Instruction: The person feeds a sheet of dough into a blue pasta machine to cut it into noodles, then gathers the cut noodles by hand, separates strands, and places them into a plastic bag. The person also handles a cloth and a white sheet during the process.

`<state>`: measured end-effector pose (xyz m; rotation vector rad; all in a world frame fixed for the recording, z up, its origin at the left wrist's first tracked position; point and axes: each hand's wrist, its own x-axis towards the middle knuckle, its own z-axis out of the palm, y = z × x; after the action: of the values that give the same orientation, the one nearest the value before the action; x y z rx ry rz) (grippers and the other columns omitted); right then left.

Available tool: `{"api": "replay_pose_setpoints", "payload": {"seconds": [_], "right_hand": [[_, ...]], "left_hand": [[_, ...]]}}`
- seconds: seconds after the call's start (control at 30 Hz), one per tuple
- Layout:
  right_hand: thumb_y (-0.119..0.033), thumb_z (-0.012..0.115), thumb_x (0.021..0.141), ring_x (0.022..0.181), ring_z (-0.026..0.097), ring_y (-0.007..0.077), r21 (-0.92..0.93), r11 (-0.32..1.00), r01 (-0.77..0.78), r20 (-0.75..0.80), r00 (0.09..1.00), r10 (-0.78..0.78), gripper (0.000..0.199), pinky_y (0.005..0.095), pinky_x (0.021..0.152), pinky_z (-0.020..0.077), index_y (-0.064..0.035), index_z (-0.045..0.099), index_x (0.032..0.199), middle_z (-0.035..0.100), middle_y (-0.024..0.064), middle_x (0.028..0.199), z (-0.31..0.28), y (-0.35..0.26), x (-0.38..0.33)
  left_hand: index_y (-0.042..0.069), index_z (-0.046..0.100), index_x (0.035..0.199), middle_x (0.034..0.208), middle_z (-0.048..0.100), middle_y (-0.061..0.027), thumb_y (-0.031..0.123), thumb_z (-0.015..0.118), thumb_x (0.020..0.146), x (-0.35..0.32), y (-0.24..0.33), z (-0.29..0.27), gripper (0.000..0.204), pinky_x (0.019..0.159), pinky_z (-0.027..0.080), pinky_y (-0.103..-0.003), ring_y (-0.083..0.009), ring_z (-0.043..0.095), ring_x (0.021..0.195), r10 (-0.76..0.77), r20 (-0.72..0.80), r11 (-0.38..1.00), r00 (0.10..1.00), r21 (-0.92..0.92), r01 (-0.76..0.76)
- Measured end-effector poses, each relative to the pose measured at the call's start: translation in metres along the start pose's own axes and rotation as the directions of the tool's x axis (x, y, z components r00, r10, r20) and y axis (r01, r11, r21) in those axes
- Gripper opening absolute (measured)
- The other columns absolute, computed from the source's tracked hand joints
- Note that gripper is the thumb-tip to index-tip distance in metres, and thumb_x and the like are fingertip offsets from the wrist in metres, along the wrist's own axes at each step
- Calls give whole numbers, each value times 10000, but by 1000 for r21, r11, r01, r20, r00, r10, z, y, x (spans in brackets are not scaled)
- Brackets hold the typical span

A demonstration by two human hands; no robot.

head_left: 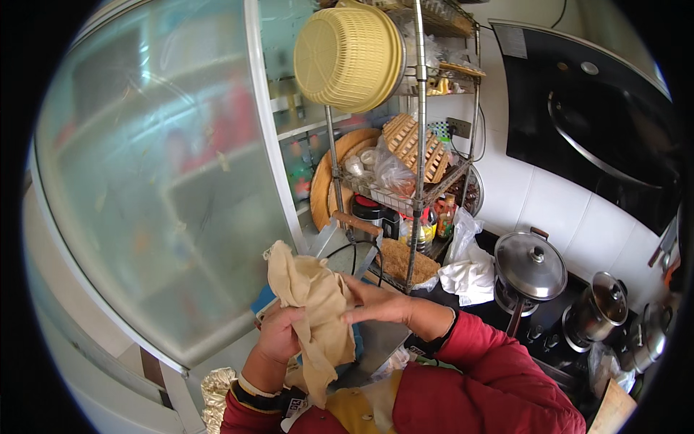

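Left hand (278, 334) is curled shut around the beige cloth (312, 311), fingers wrapped into its lower folds, knuckles facing up. Right hand (379, 305) comes across from the right, fingers (354, 317) mostly straight and close together, pressed flat against the cloth's right side rather than clamped round it. The cloth stands nearly upright between both hands, long axis running top to bottom: a crumpled corner pokes up toward the upper left, the loose tail hangs down past the left wrist. It is held in front of the chest, above a grey cleaver blade (379, 343). Both forearms rise from the lower edge in red sleeves (477, 376), right wrist bent inward. Behind, a wire rack (419, 145) carries a yellow basket (350, 54); pots (531, 264) sit on the stove at right.
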<state>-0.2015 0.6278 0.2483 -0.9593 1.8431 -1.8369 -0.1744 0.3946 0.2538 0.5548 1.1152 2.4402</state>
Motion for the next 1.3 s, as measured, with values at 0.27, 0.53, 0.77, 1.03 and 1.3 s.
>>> {"api": "replay_pose_setpoints", "payload": {"seconds": [0.27, 0.53, 0.77, 1.03, 1.3], "right_hand": [[-216, 698, 846, 980, 603, 148, 195, 945, -263, -23, 962, 273, 568, 265, 860, 483, 0, 483, 1326, 621, 51, 1052, -25, 31, -20], [-154, 491, 889, 936, 681, 249, 825, 559, 82, -134, 990, 52, 314, 367, 884, 545, -23, 595, 1154, 683, 120, 1025, -55, -12, -51], [-227, 633, 906, 893, 666, 184, 514, 857, -39, -121, 986, 117, 353, 316, 836, 531, -7, 605, 1181, 679, 85, 1032, -42, -29, -60], [-86, 688, 864, 940, 650, 165, 499, 822, 274, -410, 911, -55, 350, 307, 815, 542, -38, 560, 1187, 643, 57, 1049, -70, -43, -74], [42, 580, 891, 1024, 614, 110, 53, 967, 248, -545, 819, -180, 405, 241, 934, 456, -8, 564, 1293, 647, 48, 1165, -86, -65, -102]], "left_hand": [[-84, 450, 1334, 1306, 558, -201, 141, 526, 798, -3, 12, -9, 586, 1036, 429, -448, -347, 563, 1175, 169, -3, 984, 986, 55, -168], [-48, 435, 1355, 1329, 548, -168, 161, 489, 877, -8, 14, 1, 525, 1081, 381, -422, -319, 532, 1217, 179, -120, 978, 977, -91, -190], [-15, 445, 1357, 1318, 558, -157, 228, 471, 933, 3, 19, 0, 490, 1072, 386, -449, -324, 531, 1212, 52, -192, 987, 980, -137, -79], [-4, 402, 1376, 1286, 546, -209, 1, 492, 835, -9, -24, -33, 548, 908, 518, -457, -334, 591, 1123, -257, -97, 950, 961, 158, 270], [74, 464, 1331, 1208, 590, -221, -99, 444, 809, -13, -9, -50, 550, 880, 536, -469, -335, 610, 1082, 130, -333, 988, 934, 125, -93]]}}
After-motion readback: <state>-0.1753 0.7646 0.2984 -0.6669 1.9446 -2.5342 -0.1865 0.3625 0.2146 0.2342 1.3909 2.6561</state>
